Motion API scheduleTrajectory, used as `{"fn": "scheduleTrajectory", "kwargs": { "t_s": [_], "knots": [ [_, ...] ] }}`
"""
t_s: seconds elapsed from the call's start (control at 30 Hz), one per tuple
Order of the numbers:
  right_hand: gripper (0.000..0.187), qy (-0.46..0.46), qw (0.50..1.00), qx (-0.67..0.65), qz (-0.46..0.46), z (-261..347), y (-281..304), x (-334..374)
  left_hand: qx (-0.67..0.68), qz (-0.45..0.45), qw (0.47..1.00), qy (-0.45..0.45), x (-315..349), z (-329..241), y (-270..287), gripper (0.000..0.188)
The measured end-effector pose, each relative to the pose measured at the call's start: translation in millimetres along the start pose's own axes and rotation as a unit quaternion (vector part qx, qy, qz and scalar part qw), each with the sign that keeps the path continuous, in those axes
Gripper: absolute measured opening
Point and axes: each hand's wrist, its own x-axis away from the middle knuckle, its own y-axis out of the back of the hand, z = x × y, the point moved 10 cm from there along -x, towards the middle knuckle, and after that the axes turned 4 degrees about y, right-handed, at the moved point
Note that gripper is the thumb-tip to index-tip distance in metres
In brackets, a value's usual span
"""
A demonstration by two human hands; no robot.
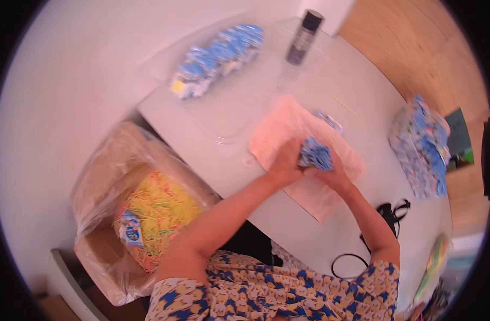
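Over a pink towel (288,125) on the white table, my left hand (284,165) and my right hand (336,172) are closed around the two sides of a crinkled blue bundle (315,154). It looks like small packets pressed together; the fingers partly hide it. Just beyond, at the towel's far edge, lies a single small blue-and-white packet (329,122). Further off to the left, a long row of blue-and-white packets (218,61) rests in a clear plastic tray (221,140).
At left, a plastic-lined cardboard box (103,160) holds thin yellow and multicoloured sticks (162,206) and one blue packet (131,228). A dark spray can (305,38) stands at the back. To the right are a pile of blue packets (423,147), a yellow stick (345,105) and a black cable (349,257).
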Motion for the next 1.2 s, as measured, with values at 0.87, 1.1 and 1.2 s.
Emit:
{"fn": "scheduleTrajectory", "kwargs": {
  "t_s": [0.87,1.1,1.2],
  "knots": [
    [0.031,-0.09,0.992,-0.061,0.059,73.4,-203.1,-283.4,-0.328,-0.044,0.941,-0.072,13.1,-81.3,193.6,0.036],
    [0.045,0.093,0.945,0.299,0.09,76.6,-247.0,-317.5,-0.29,-0.064,0.951,-0.088,15.8,-84.8,202.5,0.035],
    [0.048,0.138,0.912,0.379,0.075,82.0,-248.5,-336.6,-0.294,-0.064,0.95,-0.084,14.7,-82.1,205.3,0.035]
  ]
}}
